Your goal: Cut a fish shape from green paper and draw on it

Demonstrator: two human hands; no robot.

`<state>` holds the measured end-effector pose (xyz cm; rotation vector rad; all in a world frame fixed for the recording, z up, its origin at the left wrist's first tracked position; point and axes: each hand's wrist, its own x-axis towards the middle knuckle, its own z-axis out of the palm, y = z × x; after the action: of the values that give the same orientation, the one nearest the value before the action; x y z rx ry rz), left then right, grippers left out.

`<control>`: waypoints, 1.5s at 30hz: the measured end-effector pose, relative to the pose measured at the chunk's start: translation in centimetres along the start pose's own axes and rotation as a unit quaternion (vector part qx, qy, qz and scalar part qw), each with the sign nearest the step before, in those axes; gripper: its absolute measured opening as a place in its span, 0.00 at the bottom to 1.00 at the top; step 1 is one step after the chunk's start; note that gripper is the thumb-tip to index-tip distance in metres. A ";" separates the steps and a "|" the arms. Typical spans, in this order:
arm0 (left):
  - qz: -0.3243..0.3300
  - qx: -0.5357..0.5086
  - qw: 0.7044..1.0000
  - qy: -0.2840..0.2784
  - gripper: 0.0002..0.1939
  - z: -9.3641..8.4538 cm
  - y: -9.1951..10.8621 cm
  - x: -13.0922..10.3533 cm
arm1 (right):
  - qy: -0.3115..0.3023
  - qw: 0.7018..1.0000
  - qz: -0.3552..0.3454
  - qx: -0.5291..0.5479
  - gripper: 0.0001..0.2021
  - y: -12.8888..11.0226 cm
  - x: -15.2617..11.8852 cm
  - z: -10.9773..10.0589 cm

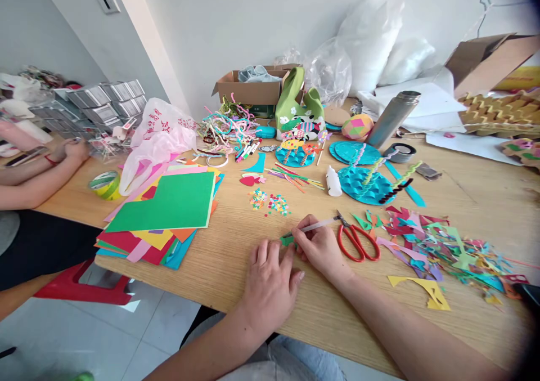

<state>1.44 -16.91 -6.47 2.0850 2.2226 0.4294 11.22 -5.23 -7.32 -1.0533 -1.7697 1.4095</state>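
Note:
My right hand point(316, 243) is closed around a slim pen point(323, 223) with a pale, translucent barrel. Its dark tip meets a small green paper piece point(287, 240) on the table. My left hand point(270, 282) lies palm down with its fingers spread, the fingertips at the near edge of that piece. Just right of my right hand rest red-handled scissors point(358, 243). Beyond my hands are two little heaps of coloured paper dots point(278, 204) and a white bottle point(333, 181).
Stacked coloured paper point(169, 206) lies left, paper scraps point(455, 251) right. Behind stand blue discs with twisted stems point(367, 184), a leaning steel flask point(394, 119), a green felt bag point(297, 111) and pipe cleaners point(228, 130). At far left another person's hands point(73, 150) rest on the table.

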 end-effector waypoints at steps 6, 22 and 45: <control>-0.004 0.020 1.000 0.016 0.22 0.2 0.1 -0.2 | -0.015 1.000 0.012 -0.003 0.08 0.1 0.1 -0.2; -0.003 0.021 1.000 0.016 0.22 0.2 0.0 -0.3 | -0.014 1.000 0.021 0.013 0.09 0.0 0.1 -0.2; 0.010 0.039 0.999 -0.009 0.22 0.1 0.2 -0.3 | -0.014 1.000 0.025 0.004 0.09 -0.1 0.1 -0.1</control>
<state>1.66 -17.15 -6.55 2.1425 2.2459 0.3294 11.25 -5.11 -7.19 -1.0861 -1.7670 1.4672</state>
